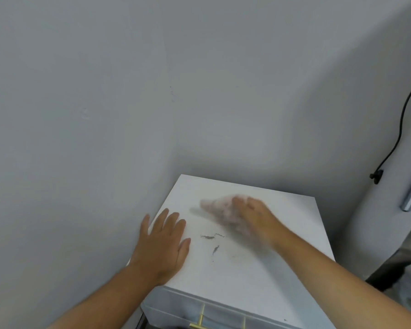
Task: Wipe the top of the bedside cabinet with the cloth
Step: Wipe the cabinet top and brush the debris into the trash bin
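walls (105,91): plain grey, corner | cable (401,119): black, hanging right

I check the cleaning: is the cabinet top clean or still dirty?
Still dirty: dark smears lie on the cabinet top, between the hands, beside the blurred cloth.

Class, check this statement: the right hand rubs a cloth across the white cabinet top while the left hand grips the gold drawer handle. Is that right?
Not quite. The head view shows the left hand lying flat on the cabinet top, not gripping the gold handle. The rest stands: the right hand rubs the blurred cloth across the top.
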